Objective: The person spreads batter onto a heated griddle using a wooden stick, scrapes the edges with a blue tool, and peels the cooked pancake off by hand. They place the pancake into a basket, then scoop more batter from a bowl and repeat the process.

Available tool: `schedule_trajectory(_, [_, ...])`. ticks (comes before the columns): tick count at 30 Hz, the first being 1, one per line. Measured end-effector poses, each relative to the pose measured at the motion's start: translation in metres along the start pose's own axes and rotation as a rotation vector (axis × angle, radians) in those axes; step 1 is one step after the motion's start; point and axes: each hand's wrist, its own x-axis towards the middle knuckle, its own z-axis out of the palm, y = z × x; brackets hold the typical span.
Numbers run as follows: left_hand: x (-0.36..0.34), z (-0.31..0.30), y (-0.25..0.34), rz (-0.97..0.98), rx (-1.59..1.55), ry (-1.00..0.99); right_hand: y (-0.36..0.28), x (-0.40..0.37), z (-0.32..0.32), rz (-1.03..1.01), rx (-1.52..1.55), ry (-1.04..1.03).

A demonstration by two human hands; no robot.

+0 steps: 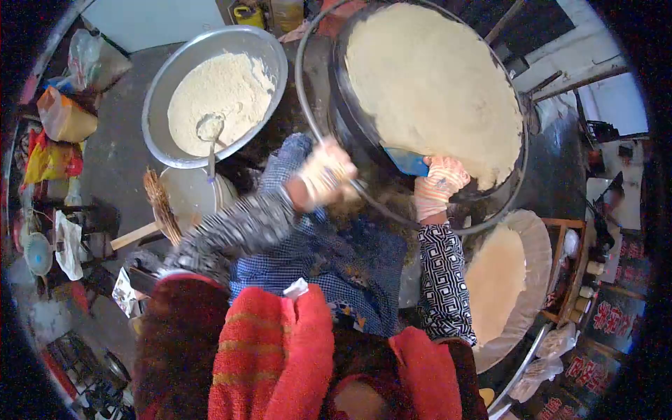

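A round black griddle [350, 115] carries a broad pale sheet of batter [434, 84] reaching nearly to its edge. My right hand [439, 183], in a striped work glove, is closed on a blue scraper [407, 162], whose blade lies at the near edge of the batter. A metal ring [302, 91] runs around the griddle. On its near left part my left hand [323, 173], gloved the same way and blurred by motion, is closed around the ring; its fingertips are partly hidden.
At left stands a large metal basin [157, 133] of pale batter with a ladle [212, 143] in it. Below are a bucket [192, 192] and a straw brush [159, 199]. Lower right sits a plastic-lined round container [535, 259] holding a tan round layer, beside a wooden frame [570, 269].
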Motion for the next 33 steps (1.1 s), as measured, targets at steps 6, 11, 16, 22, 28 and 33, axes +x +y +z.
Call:
schedule_trajectory(6, [0.026,0.006,0.204,0.162,-0.390,0.036,-0.005,-0.001,-0.003,-0.050,-0.031,0.094])
schedule_trajectory(11, [-0.014,0.001,0.212,0.271,-0.614,-0.219,-0.011,0.002,-0.009,-0.010,-0.041,0.017])
schedule_trajectory(16, [-0.032,-0.029,0.142,0.095,-0.532,-0.096,-0.006,0.008,0.019,-0.026,0.029,-0.128])
schedule_trajectory(22, [-0.079,-0.057,0.038,-0.144,-0.418,0.179,-0.011,0.012,0.022,-0.419,0.167,-0.105])
schedule_trajectory(28, [-0.079,-0.064,-0.077,-0.234,-0.187,0.390,-0.033,0.029,0.011,-0.477,0.042,-0.158])
schedule_trajectory(33, [-0.052,-0.064,-0.158,-0.197,0.132,0.249,-0.042,0.034,0.005,-0.479,0.003,-0.179])
